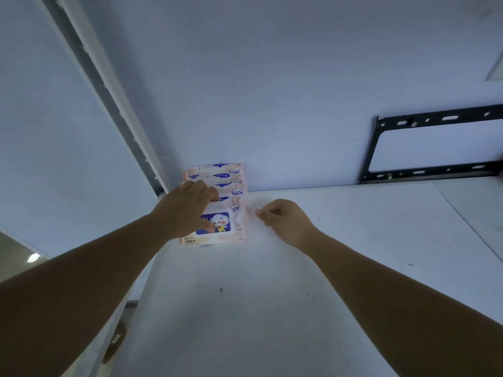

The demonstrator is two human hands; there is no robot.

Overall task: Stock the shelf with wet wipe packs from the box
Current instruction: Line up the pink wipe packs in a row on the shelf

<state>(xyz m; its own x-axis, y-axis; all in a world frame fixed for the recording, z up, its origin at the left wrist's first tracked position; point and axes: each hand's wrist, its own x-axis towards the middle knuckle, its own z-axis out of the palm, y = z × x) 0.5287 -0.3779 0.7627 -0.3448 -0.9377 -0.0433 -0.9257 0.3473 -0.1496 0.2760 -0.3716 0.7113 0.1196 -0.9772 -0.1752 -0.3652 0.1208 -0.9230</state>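
Seating a pack at the front of the row, by my reading: this is the placing step, not the fetch.

Landmark: slotted upright (109,99) at the shelf's left rear corner.

- Row of wet wipe packs (217,175): stands on the shelf (326,254) at the foot of the upright, just to its right, one pack behind another. The rearmost appears to lean on the back wall.
- Front pack (223,224): the pack of the row lying farthest forward of the upright's foot, tilted back against the others, cartoon label showing.
- Left hand (187,210): on the side of the row nearest the upright. Its fingers are curled over the front pack's top edge and its thumb presses on the label, so it grips that pack.
- Right hand (285,221): on the far side of the row from the upright. Fingers curled in, with thumb and forefinger meeting at the pack's crimped side seam. It seems to pinch the seam, but contact is not certain.
- Black bracket (375,148): well apart from the upright, far along the wall.
- Box: not in view.

Judgement: most of the shelf away from the upright is unfilled, so stocking is at an early stage. The next move calls for pressing the front pack square against the row, letting go with both hands without toppling it, then going to the box for more.
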